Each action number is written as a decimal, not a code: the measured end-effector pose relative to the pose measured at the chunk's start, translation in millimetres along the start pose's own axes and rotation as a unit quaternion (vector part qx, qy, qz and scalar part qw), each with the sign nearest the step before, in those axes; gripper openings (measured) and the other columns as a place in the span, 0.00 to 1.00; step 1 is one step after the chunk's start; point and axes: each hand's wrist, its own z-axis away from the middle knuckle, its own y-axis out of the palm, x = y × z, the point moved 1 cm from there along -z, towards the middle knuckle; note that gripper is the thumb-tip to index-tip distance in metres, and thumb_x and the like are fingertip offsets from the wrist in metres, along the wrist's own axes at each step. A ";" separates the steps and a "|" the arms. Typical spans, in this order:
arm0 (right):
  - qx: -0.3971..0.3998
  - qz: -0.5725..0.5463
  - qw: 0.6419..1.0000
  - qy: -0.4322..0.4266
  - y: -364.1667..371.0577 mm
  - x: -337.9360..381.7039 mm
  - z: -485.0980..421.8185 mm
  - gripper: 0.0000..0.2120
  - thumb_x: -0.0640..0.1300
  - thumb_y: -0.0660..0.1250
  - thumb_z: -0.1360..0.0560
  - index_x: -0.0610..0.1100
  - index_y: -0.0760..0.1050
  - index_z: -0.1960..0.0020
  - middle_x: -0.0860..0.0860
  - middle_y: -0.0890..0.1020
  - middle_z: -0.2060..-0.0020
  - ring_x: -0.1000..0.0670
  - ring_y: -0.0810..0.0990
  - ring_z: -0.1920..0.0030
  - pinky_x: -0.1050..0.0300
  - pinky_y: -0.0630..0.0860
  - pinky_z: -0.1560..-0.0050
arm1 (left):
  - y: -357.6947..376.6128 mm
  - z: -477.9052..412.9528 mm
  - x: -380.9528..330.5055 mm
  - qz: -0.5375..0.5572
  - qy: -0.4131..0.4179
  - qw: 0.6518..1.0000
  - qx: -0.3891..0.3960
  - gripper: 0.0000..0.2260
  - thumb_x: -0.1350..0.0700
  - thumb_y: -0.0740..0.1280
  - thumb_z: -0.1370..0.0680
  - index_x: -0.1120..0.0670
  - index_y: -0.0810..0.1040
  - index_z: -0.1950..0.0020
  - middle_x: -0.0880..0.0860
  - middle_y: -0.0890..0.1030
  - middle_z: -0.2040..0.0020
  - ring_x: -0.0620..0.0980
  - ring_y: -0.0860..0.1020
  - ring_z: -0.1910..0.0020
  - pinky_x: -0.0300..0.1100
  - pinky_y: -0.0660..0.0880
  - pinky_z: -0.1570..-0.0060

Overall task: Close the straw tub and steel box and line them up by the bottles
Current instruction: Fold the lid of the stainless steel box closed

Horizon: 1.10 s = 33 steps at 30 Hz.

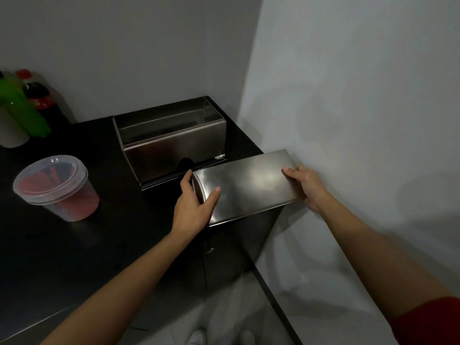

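Note:
The steel box (171, 143) stands open in the back right corner of the black counter (112, 240). Its flat steel lid (249, 188) is held in front of the box, over the counter's front right corner. My left hand (196, 202) grips the lid's left end and my right hand (306, 188) grips its right end. The clear plastic straw tub (57, 188), with red straws inside, stands at the left with its lid on top. The bottles (27, 103), one green and one dark with a red cap, stand at the far left by the back wall.
A white cylinder (11, 130) stands beside the bottles. A white wall (348, 120) runs close along the right, touching distance from my right hand. Below the counter's front edge is a dark cabinet door (224, 260) and a pale floor.

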 end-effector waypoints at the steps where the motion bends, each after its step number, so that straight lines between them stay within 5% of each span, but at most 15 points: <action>1: -0.018 0.028 0.999 -0.026 0.4 2.1 0.3 0.06 0.56 0.71 0.36 0.54 0.82 0.64 0.55 0.84 0.66 0.56 0.82 0.65 0.61 0.73 0.65 | 0.1 -0.2 -4.3 -0.008 0.007 1.000 -0.010 0.39 0.40 0.67 0.27 0.49 0.50 0.24 0.54 0.71 0.31 0.48 0.72 0.37 0.35 0.71 0.46; 3: -0.048 0.067 0.993 -0.079 2.4 5.9 -0.8 0.11 0.57 0.69 0.33 0.50 0.81 0.61 0.55 0.83 0.65 0.56 0.80 0.64 0.62 0.71 0.64 | -1.6 -1.7 -13.3 -0.014 0.014 0.999 -0.029 0.39 0.41 0.68 0.28 0.50 0.51 0.24 0.54 0.71 0.31 0.45 0.71 0.39 0.30 0.68 0.51; 6: -0.072 0.097 0.986 -0.115 8.4 10.9 -3.8 0.18 0.56 0.68 0.30 0.44 0.78 0.48 0.50 0.82 0.53 0.53 0.79 0.54 0.62 0.71 0.57 | -8.5 -5.1 -24.7 -0.022 0.028 0.998 -0.057 0.40 0.40 0.67 0.28 0.51 0.51 0.24 0.55 0.69 0.30 0.53 0.70 0.34 0.41 0.69 0.40; 10: -0.065 0.062 0.984 -0.154 24.5 26.6 -5.2 0.17 0.53 0.69 0.29 0.44 0.76 0.45 0.49 0.83 0.50 0.56 0.80 0.54 0.72 0.71 0.62 | -23.2 -8.0 -35.1 -0.039 0.052 0.993 -0.096 0.38 0.41 0.66 0.26 0.51 0.51 0.23 0.54 0.68 0.29 0.52 0.68 0.32 0.38 0.64 0.41; 13: -0.070 0.057 0.978 -0.187 42.2 40.5 -7.8 0.22 0.54 0.70 0.30 0.46 0.73 0.39 0.49 0.82 0.48 0.53 0.80 0.50 0.64 0.73 0.56 | -37.4 -10.1 -41.4 -0.066 0.046 0.984 -0.161 0.37 0.40 0.65 0.26 0.51 0.53 0.24 0.53 0.72 0.34 0.50 0.71 0.38 0.39 0.66 0.45; 17: -0.093 0.088 0.963 -0.239 71.8 60.4 -15.8 0.23 0.58 0.69 0.31 0.50 0.72 0.39 0.48 0.81 0.51 0.51 0.79 0.52 0.62 0.73 0.57 | -62.2 -15.6 -45.6 -0.092 0.039 0.968 -0.232 0.35 0.39 0.64 0.27 0.51 0.57 0.24 0.48 0.70 0.46 0.42 0.70 0.53 0.30 0.62 0.60; 21: -0.087 0.089 0.958 -0.259 103.5 79.1 -32.4 0.22 0.57 0.70 0.31 0.49 0.75 0.40 0.50 0.80 0.49 0.52 0.78 0.51 0.62 0.74 0.55 | -90.8 -32.6 -50.7 -0.109 0.020 0.950 -0.291 0.30 0.41 0.62 0.26 0.52 0.63 0.27 0.48 0.70 0.49 0.44 0.70 0.57 0.38 0.63 0.55; 33: -0.060 0.053 0.967 -0.242 188.5 116.1 -92.2 0.24 0.53 0.73 0.33 0.43 0.77 0.40 0.49 0.82 0.47 0.53 0.79 0.47 0.59 0.75 0.44 | -160.3 -97.9 -49.8 -0.104 -0.016 0.932 -0.346 0.16 0.48 0.65 0.28 0.58 0.81 0.48 0.55 0.78 0.56 0.46 0.69 0.60 0.41 0.63 0.58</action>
